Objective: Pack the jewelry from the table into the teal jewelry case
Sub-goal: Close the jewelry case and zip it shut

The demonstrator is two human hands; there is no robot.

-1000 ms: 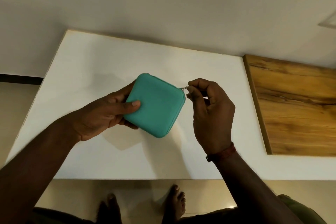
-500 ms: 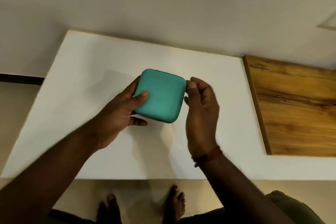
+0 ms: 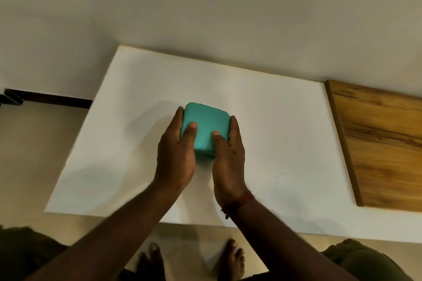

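White tabletop [image 3: 285, 143] fills the middle of the view, set against a plain pale wall. Both hands hold the teal jewelry case [image 3: 205, 118] between them. The left hand [image 3: 175, 157] grips its left side, thumb laid on the lid and fingers running along the edge. The right hand [image 3: 228, 162] grips the right side the same way, thumb on top, fingers against the side wall. The case is closed and sits near the table's centre; whether it rests on the surface or hangs just above it cannot be told. A red thread band [image 3: 242, 199] circles the right wrist. To the right, a wooden board [image 3: 383, 143] adjoins the table. Below the near edge, bare feet [image 3: 230, 258] stand on the floor.
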